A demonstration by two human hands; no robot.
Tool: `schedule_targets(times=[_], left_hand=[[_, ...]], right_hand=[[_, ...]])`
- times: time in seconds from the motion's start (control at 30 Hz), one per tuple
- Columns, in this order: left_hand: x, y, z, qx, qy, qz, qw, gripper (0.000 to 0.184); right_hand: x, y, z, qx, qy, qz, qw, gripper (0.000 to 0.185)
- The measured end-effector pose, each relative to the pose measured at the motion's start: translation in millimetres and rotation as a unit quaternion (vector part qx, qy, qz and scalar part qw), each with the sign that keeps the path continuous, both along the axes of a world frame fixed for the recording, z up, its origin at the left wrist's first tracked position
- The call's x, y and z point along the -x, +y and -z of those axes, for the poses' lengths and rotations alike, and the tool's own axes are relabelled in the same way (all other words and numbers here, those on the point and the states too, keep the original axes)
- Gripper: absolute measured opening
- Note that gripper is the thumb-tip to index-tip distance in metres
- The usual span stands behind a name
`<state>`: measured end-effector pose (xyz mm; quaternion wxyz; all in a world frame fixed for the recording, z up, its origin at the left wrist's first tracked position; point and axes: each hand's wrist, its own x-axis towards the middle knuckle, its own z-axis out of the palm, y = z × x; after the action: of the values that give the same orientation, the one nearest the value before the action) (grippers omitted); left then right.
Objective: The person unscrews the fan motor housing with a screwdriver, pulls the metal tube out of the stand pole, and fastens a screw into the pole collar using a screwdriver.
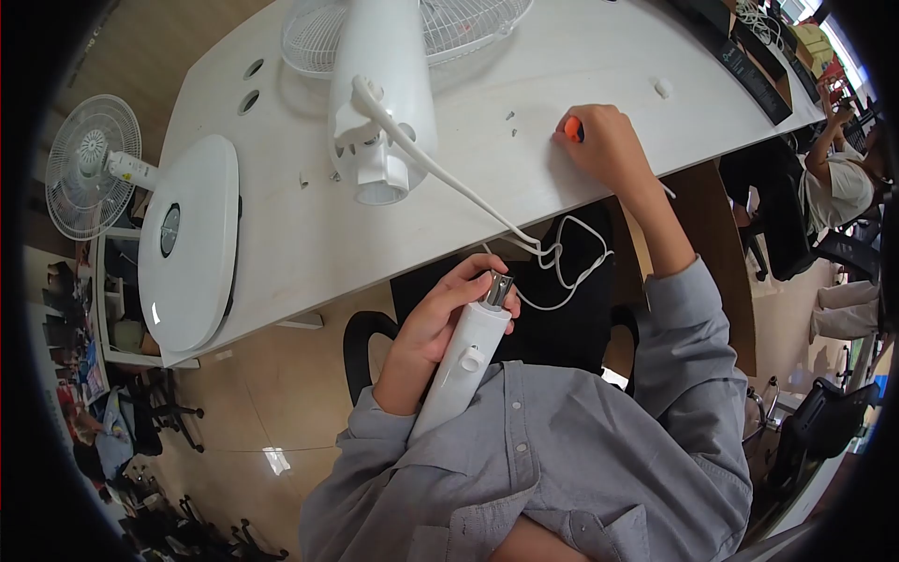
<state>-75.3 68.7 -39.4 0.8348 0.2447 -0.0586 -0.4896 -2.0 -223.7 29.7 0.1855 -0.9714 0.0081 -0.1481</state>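
My left hand (pixel 454 304) is wrapped round the upper end of a white fan pole (pixel 459 361), which slants across my lap against my shirt. A metal bracket (pixel 500 288) sticks out of the pole's top, by my fingertips. On the table, near its front edge, my right hand (pixel 607 145) is closed round an orange handle (pixel 573 129); the rest of that object is hidden. The white fan head and motor housing (pixel 382 84) lie on the table, with a hollow socket facing me. From the housing a white cord (pixel 468 195) runs down over the table edge.
Small screws (pixel 513 132) lie on the white table (pixel 281 234). A round white fan base (pixel 192 244) stands at the left edge. Another fan (pixel 94 164) is beyond it. Dark trays (pixel 730 61) occupy the right corner; a cardboard box (pixel 716 234) is below. Another person (pixel 843 183) sits at right.
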Motion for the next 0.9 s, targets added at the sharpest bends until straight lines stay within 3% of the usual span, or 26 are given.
schedule_targets(times=[0.1,0.27,0.37,0.4,0.43,0.5,0.57,0.67,0.8,0.9], left_hand=[[-1,0,1,-0.007,0.004,0.001,1.000,0.022],[-1,2,2,0.003,0.016,-0.002,1.000,0.022],[-6,0,1,0.010,0.021,-0.011,1.000,0.022],[-4,1,1,0.008,0.029,-0.010,1.000,0.023],[-4,0,1,0.013,0.029,-0.008,0.999,0.023],[-5,-3,0,0.025,0.027,-0.003,0.999,0.023],[-5,-5,-2,0.022,0.030,-0.002,0.999,0.023],[-6,-7,-2,0.021,0.029,-0.004,0.999,0.023],[-6,-7,-1,0.023,0.033,-0.009,0.999,0.024],[-8,-9,-2,0.021,0.030,-0.010,0.999,0.024]], right_hand=[[-11,3,0,0.012,0.003,0.001,1.000,0.013],[15,7,-13,-0.029,-0.102,-0.059,0.993,0.016],[90,51,-87,-0.265,-0.041,-0.129,0.955,0.028],[115,57,-106,-0.340,-0.005,-0.207,0.917,0.037],[124,57,-107,-0.387,-0.043,-0.303,0.870,0.031],[142,57,-108,-0.470,-0.068,-0.507,0.719,0.019],[148,65,-113,-0.539,-0.084,-0.554,0.629,0.017],[141,88,-129,-0.603,-0.098,-0.562,0.558,0.019],[133,72,-117,-0.597,-0.024,-0.658,0.458,0.018],[128,71,-116,-0.596,0.005,-0.661,0.456,0.015]])
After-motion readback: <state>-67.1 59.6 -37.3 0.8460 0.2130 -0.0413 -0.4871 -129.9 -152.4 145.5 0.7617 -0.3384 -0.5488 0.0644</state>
